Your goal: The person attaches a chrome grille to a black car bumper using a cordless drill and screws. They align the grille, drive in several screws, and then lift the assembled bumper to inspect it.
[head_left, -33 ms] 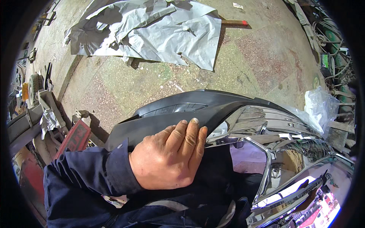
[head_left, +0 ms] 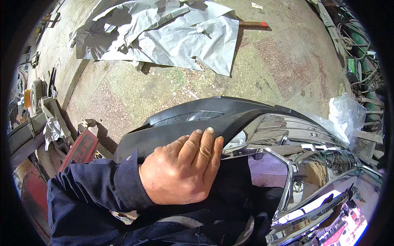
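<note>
A large curved car bumper lies across in front of me, with a matte black plastic section (head_left: 172, 133) to the left and a shiny chrome section (head_left: 283, 129) to the right. My left hand (head_left: 180, 170) rests over the near edge of the black section, close to where the chrome begins. Its fingers are pressed together with the tips on the black surface, and the thumb is hidden. Framed in chrome, an opening (head_left: 269, 170) shows a pale purple area behind it. My right hand is out of view.
Crumpled grey sheeting (head_left: 184, 39) covers part of the tiled floor, beside a red-tipped stick (head_left: 254, 25). Clear plastic wrap (head_left: 347, 112) lies at the right, below tangled cables and hoses (head_left: 363, 53). To the left are a red metal piece (head_left: 81, 149) and a small wheel (head_left: 37, 95).
</note>
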`<state>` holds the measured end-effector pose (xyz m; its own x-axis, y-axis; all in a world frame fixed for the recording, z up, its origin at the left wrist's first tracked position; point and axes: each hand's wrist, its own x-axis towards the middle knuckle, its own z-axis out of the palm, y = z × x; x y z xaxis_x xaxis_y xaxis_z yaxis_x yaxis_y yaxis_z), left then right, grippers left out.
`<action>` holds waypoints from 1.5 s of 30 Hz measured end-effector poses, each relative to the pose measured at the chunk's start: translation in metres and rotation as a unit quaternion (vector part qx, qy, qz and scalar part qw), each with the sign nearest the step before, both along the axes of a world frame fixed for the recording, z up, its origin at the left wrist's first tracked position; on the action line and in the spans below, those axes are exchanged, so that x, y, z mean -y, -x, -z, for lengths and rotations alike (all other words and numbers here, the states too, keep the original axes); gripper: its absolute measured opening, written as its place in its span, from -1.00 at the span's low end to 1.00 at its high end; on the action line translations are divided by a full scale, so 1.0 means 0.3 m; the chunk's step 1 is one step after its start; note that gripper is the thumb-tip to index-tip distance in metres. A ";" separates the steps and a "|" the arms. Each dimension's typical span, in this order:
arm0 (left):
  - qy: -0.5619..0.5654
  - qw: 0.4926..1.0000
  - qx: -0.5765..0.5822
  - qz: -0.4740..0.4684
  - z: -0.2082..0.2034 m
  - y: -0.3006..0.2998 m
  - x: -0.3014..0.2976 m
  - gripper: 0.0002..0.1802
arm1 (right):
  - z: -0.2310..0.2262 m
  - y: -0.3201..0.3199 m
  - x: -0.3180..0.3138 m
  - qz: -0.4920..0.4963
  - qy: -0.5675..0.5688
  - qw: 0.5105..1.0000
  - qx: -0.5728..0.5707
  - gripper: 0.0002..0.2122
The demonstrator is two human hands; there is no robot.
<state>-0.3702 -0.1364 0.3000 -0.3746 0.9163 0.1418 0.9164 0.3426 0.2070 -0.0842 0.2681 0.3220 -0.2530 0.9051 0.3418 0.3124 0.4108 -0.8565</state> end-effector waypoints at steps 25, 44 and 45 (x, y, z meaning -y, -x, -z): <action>0.061 0.993 0.095 -0.042 0.098 0.171 -0.163 -0.65 | 0.105 -0.232 0.040 -0.094 0.319 0.918 -0.215 -0.58; 0.066 0.979 0.180 -0.066 0.411 0.633 -0.192 -0.55 | 1.299 -1.058 0.747 0.128 0.436 0.826 0.333 -0.55; 0.054 0.982 0.166 -0.068 0.420 0.637 -0.194 -0.56 | 1.305 -1.062 0.746 0.125 0.438 0.831 0.320 -0.55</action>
<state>-0.5613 -0.0781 0.1741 -0.5037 0.8575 -0.1045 0.7492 0.4939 0.4414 0.2345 0.0444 -0.0695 0.1049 0.7868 -0.6082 0.8005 -0.4297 -0.4178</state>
